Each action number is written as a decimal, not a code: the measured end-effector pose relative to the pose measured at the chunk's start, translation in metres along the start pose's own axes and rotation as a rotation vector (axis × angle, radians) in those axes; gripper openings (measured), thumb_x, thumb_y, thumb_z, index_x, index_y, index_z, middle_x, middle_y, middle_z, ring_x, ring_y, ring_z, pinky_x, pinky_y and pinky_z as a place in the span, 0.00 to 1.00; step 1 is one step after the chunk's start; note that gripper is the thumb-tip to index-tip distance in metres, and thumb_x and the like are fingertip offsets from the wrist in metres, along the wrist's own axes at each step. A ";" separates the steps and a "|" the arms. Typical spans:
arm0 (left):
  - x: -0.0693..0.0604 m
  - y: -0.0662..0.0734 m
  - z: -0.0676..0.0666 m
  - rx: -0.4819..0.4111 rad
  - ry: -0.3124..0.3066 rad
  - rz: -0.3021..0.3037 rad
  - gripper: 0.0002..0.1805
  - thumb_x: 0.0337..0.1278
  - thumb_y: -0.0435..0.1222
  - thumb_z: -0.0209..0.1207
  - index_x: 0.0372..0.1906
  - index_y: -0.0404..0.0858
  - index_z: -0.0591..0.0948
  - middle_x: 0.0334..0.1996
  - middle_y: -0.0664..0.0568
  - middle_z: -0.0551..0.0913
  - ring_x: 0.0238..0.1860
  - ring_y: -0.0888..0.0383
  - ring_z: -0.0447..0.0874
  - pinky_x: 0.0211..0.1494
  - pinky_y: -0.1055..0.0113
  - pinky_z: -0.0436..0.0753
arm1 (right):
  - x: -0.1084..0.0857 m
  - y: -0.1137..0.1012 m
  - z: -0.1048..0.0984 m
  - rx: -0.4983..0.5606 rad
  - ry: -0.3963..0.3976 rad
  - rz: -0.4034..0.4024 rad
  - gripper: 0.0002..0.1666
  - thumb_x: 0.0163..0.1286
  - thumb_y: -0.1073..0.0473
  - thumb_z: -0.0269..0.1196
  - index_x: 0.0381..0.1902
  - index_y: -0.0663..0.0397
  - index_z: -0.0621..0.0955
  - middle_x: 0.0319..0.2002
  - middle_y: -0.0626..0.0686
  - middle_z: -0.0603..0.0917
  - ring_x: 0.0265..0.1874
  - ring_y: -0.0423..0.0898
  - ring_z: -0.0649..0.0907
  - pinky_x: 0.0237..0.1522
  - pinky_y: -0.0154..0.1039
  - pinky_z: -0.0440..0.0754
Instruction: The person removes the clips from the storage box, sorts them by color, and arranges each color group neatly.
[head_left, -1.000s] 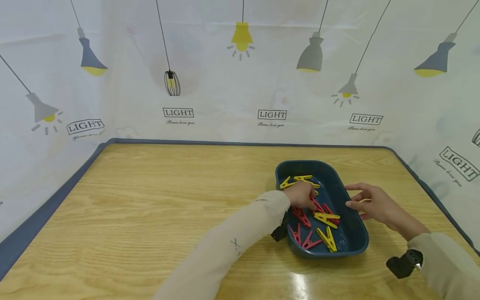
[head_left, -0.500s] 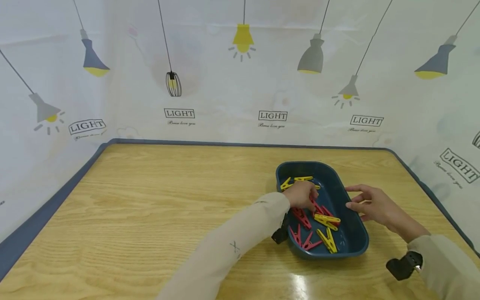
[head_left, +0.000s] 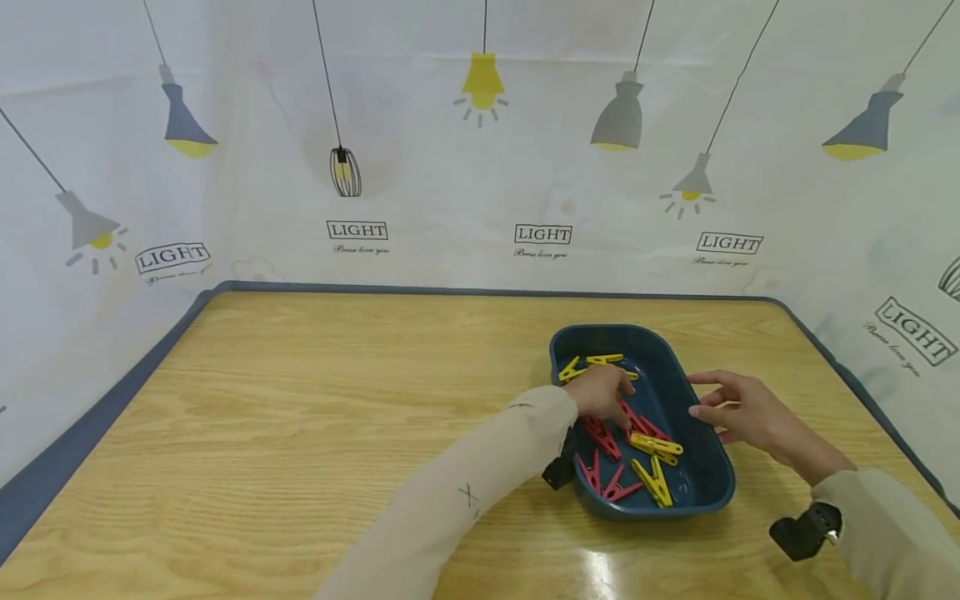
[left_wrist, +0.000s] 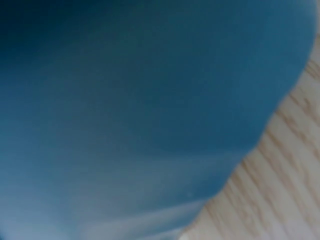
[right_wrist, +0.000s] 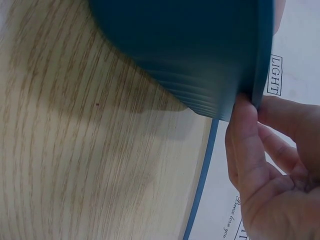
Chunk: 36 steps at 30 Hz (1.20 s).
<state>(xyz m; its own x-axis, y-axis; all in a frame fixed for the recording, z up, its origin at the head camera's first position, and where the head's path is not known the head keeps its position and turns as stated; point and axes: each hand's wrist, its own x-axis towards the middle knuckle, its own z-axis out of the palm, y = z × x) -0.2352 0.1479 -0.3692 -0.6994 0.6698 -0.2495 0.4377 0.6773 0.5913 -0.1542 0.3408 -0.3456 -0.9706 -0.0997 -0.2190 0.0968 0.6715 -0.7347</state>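
A dark blue rectangular basin (head_left: 711, 467) stands on the wooden table, holding several red and yellow clothespins. My left hand (head_left: 600, 392) reaches over its left side, with the fingers down among them. The thumb is beside a red clothespin (head_left: 633, 414); the other fingertips are hidden, so any grip on it is unclear. A yellow clothespin (head_left: 655, 443) lies just in front of that hand. On the basin's right side, my right hand (head_left: 750, 412) pinches the rim between thumb and fingers. The left wrist view shows only the basin's blurred outer wall (left_wrist: 150, 100) and some table.
The wooden table (head_left: 300, 417) extends to the left of the basin. A white cloth printed with lamps (head_left: 420, 125) surrounds its back and sides, edged in blue. Wrist cameras (head_left: 802, 531) are strapped to both forearms.
The yellow clothespin in front of my left hand has turned and shifted a little, and red ones beneath it moved slightly. The left thumb shifts slightly; my right hand stays at the rim.
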 end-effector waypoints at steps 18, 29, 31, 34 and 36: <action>-0.004 -0.002 -0.004 -0.023 -0.002 0.026 0.15 0.41 0.36 0.67 0.39 0.40 0.80 0.36 0.58 0.78 0.33 0.66 0.74 0.31 0.77 0.72 | 0.000 0.000 0.002 -0.006 0.003 -0.011 0.34 0.63 0.57 0.58 0.62 0.68 0.60 0.36 0.59 0.75 0.33 0.48 0.78 0.30 0.44 0.80; -0.008 0.000 -0.009 0.054 -0.016 0.112 0.18 0.46 0.35 0.64 0.46 0.39 0.77 0.41 0.53 0.77 0.39 0.63 0.75 0.34 0.77 0.73 | -0.001 -0.001 0.000 0.008 -0.006 -0.041 0.34 0.63 0.59 0.57 0.62 0.70 0.59 0.36 0.59 0.75 0.32 0.48 0.78 0.29 0.42 0.80; -0.008 0.000 -0.009 0.064 -0.013 0.120 0.17 0.46 0.35 0.63 0.45 0.40 0.78 0.40 0.54 0.77 0.38 0.63 0.75 0.34 0.77 0.72 | -0.001 -0.001 0.000 0.008 -0.005 -0.039 0.34 0.63 0.59 0.57 0.62 0.69 0.59 0.36 0.59 0.75 0.32 0.48 0.78 0.30 0.42 0.80; -0.007 -0.001 -0.010 0.060 -0.002 0.141 0.14 0.47 0.36 0.63 0.43 0.40 0.78 0.39 0.54 0.77 0.37 0.64 0.75 0.34 0.78 0.72 | -0.002 -0.001 0.000 0.008 -0.003 -0.035 0.34 0.63 0.59 0.57 0.62 0.69 0.59 0.36 0.59 0.75 0.32 0.48 0.78 0.30 0.42 0.80; -0.007 -0.001 -0.012 0.042 0.012 0.165 0.13 0.47 0.36 0.63 0.41 0.40 0.78 0.38 0.55 0.77 0.37 0.64 0.74 0.34 0.78 0.72 | -0.002 0.000 0.000 0.009 -0.002 -0.035 0.33 0.63 0.59 0.57 0.62 0.69 0.59 0.36 0.59 0.75 0.32 0.48 0.78 0.30 0.42 0.80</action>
<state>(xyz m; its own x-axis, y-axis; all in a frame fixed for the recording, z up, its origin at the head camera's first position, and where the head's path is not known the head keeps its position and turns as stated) -0.2369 0.1389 -0.3590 -0.6225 0.7695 -0.1425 0.5700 0.5707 0.5911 -0.1524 0.3404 -0.3452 -0.9730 -0.1248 -0.1943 0.0645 0.6611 -0.7475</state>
